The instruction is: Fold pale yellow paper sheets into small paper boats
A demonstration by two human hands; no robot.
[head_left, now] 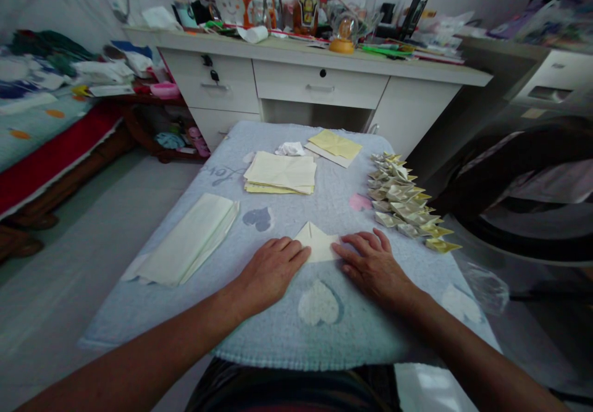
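Note:
A folded piece of cream paper (317, 246) with a peaked top lies flat on the cloth-covered table. My left hand (274, 271) rests palm down at its left edge, fingers stretched side by side and fingertips on the paper. At the right edge, my right hand (373, 262) has its fingers spread, with the index fingertip touching the paper. Neither hand grips it. Several rows of folded paper boats (407, 199) stand to the right. Beyond my hands is a stack of cream paper sheets (280, 171).
A larger folded paper bundle (189, 239) lies on the left. Yellow and white sheets (336, 146) and a crumpled white paper (290, 149) sit at the far end. A cluttered white desk (319, 69) stands behind, a washing machine (546, 177) at right, a bed (50, 128) at left.

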